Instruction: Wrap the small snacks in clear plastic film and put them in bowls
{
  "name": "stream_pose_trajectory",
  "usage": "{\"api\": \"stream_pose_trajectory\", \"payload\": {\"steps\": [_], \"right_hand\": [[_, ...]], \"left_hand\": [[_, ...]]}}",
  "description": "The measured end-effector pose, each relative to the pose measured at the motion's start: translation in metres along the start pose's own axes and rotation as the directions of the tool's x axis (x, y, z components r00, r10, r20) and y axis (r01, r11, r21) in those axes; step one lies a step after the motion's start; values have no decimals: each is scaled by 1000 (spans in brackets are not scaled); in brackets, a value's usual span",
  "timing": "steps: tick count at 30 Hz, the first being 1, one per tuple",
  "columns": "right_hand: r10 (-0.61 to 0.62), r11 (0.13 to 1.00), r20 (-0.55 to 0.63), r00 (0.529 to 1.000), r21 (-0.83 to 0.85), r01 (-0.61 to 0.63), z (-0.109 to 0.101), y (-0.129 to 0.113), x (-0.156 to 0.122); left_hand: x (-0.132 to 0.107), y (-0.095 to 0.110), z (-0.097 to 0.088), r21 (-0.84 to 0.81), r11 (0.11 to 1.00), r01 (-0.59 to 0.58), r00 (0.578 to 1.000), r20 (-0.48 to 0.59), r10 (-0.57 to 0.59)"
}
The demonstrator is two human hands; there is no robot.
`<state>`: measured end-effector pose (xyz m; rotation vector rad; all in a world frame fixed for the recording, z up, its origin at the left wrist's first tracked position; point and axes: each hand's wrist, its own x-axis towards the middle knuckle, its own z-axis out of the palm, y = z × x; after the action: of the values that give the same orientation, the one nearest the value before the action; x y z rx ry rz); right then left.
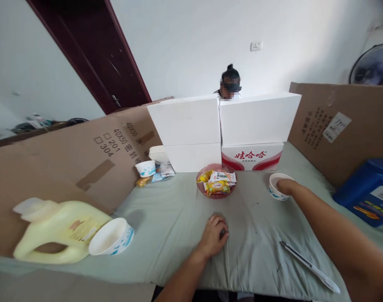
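Note:
My left hand (214, 235) rests on the cloth near the front of the table. Its fingers curl around a small dark object (222, 233), mostly hidden, whose kind I cannot make out. My right hand (285, 187) reaches down into a white paper bowl (275, 193) with a blue pattern, and the bowl's wall hides the fingers. Beyond my left hand stands a reddish see-through bowl (201, 191) filled with wrapped snacks (218, 186). A pair of metal tongs (309, 265) lies on the cloth below my right forearm.
At left, a pale yellow jug (62, 222) lies beside a tilted paper bowl (112, 237). Another paper bowl (145, 168) sits by packets farther back. White boxes (191, 126) form a wall, with a person (230, 82) behind. Cardboard (317, 130) and a blue container (367, 193) flank the right.

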<state>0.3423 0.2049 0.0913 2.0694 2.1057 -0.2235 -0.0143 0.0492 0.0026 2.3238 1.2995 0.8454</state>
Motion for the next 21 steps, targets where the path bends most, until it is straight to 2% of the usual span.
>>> {"api": "stream_pose_trajectory", "payload": {"steps": [3,6,8,10,12,13,14,16,18,21], "right_hand": [[-16,1000,0,1000,-24,16,-9,-1,-8],[-40,998,-136,990,-50,33,-16,-11,-27],[-84,996,-249,965,-51,73,-14,-26,-44],[-163,986,-316,935,-30,162,0,-49,-66],[-284,952,-324,902,18,306,27,-73,-91],[-371,892,-357,857,117,436,43,-85,-105],[-416,831,-378,827,211,514,61,-96,-119],[-441,751,-376,815,343,564,94,-113,-144],[-443,698,-362,820,435,569,122,-124,-163],[-402,660,-385,830,506,555,147,-129,-177]], "left_hand": [[0,0,0,-10,1000,4,1000,-13,-4],[0,0,-2,-23,1000,5,1000,-21,-6],[-1,2,-1,-25,1000,9,999,-34,-10],[-3,2,2,-23,1000,3,999,-45,-4],[-5,1,7,-35,999,0,997,-74,-3],[-6,-2,9,-56,998,17,994,-111,-23],[-5,-6,9,-90,994,63,983,-168,-77],[0,-18,5,-172,962,213,918,-301,-257],[12,-37,-9,-224,905,361,816,-393,-423],[41,-77,-46,-194,858,476,736,-446,-509]]}}
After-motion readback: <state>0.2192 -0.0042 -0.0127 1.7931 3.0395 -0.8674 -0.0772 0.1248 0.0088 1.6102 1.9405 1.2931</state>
